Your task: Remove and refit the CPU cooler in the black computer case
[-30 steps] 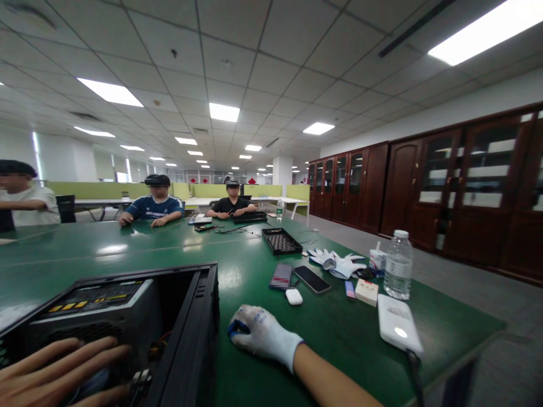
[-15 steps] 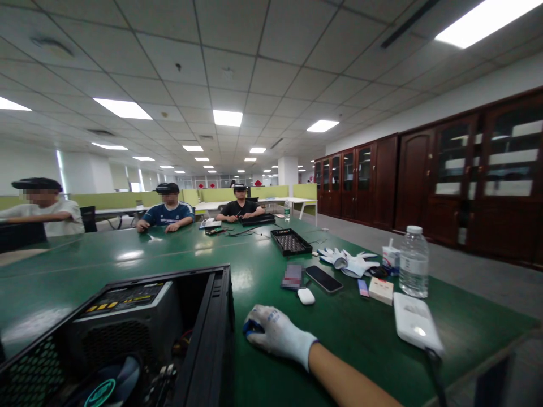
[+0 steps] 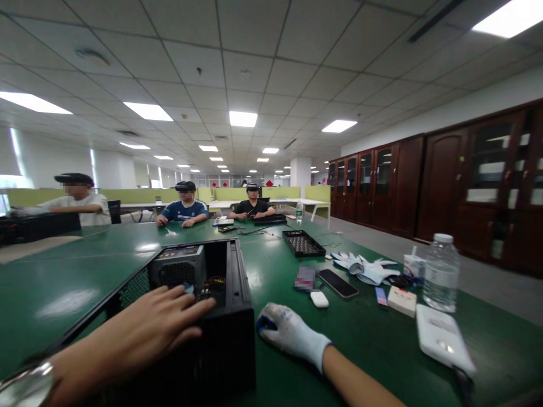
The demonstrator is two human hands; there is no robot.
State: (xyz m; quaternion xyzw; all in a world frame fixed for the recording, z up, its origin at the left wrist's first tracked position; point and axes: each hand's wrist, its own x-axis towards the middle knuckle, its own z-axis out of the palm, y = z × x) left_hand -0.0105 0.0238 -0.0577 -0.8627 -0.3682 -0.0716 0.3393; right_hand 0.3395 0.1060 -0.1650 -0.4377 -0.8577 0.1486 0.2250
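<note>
An open black computer case (image 3: pixel 220 345) stands on the green table in front of me. Inside it I see a power supply (image 3: pixel 180 268). My left hand (image 3: pixel 165 316) is bare, with a watch on its wrist. It reaches over the near side of the case, fingers stretched out, and hides part of the inside. My right hand (image 3: pixel 286 330) wears a white glove with blue on the palm side. It rests on the table right of the case with its fingers curled in. Whether anything lies inside those fingers is hidden.
Right of my hands lie a phone (image 3: pixel 338 282), a white earbud case (image 3: pixel 319 299), white gloves (image 3: pixel 365 268), a small box (image 3: pixel 402 301), a water bottle (image 3: pixel 442 274) and a white device with a cable (image 3: pixel 444 338). A black tray (image 3: pixel 303 243) sits beyond. Several people sit across the table.
My left hand has come into view over the case. The case now stands farther from me, its near side visible. My right hand remains curled on the table. The view has turned slightly left.
</note>
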